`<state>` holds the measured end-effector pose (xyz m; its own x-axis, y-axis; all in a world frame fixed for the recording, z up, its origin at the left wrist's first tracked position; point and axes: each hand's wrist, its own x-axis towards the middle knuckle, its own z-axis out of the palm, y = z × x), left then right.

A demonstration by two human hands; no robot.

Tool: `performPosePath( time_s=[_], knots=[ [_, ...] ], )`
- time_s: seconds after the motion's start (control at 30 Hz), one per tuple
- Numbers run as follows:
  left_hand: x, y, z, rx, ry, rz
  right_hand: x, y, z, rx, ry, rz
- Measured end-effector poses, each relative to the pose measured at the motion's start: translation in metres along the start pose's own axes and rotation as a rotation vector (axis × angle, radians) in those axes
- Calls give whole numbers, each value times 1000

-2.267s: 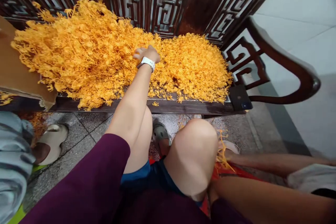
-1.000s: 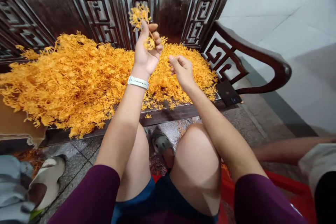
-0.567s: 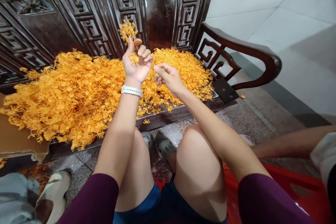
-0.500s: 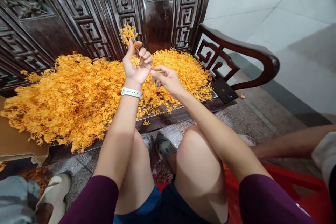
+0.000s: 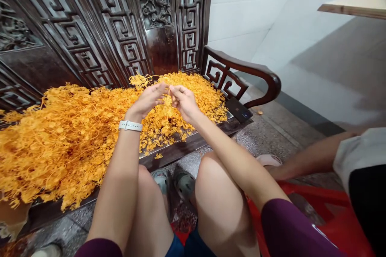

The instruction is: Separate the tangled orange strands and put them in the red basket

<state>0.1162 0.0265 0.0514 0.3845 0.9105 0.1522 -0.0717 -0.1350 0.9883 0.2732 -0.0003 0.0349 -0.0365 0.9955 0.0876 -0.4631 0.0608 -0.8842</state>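
Note:
Both hands meet above a long heap of orange flower-like pieces [image 5: 84, 128] with thin stems and frilly, branching heads. My left hand [image 5: 150, 98], with a pale watch strap on its wrist, is closed around part of one orange flower-like piece [image 5: 140, 80]. That piece's head sticks out above the knuckles, and its thin stem arcs over toward the fingertips. My right hand [image 5: 185, 102] pinches the stem with thumb and forefinger, touching the left fingertips. A second orange head [image 5: 168, 102] hangs between the hands. The left fingers partly hide the grip.
The heap lies on a dark carved wooden bench [image 5: 169, 150] with a curved armrest [image 5: 241, 66]. A dark phone [image 5: 239, 109] rests at the bench's right end. Cardboard [image 5: 13, 221] is at lower left. Another person's arm [image 5: 313, 154] and a red plastic stool [image 5: 325, 213] are at right.
My left hand has come down and turned from palm-up to palm-inward, its fingertips meeting my right hand. The orange head above it has lowered. The camera view has shifted to the right.

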Motion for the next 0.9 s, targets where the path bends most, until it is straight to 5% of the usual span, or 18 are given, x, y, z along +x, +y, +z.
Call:
performPosePath(
  time_s=[0.17,0.37,0.47,0.63,0.77,0.9],
  knots=[
    [11,-12,19,84,166,176,2,5,1,-79,47,-70],
    [20,-23,17,236,307,183,0,2,-3,-326,91,-91],
    [17,-23,12,521,394,253,0,-3,-6,-397,126,-159],
    [7,-17,15,1050,289,412,2,-3,-9,-345,36,-94],
    [6,-15,19,1047,282,387,7,3,-9,-290,86,-41],
    [10,-15,8,871,418,316,9,1,-10,-131,126,51]
  ],
)
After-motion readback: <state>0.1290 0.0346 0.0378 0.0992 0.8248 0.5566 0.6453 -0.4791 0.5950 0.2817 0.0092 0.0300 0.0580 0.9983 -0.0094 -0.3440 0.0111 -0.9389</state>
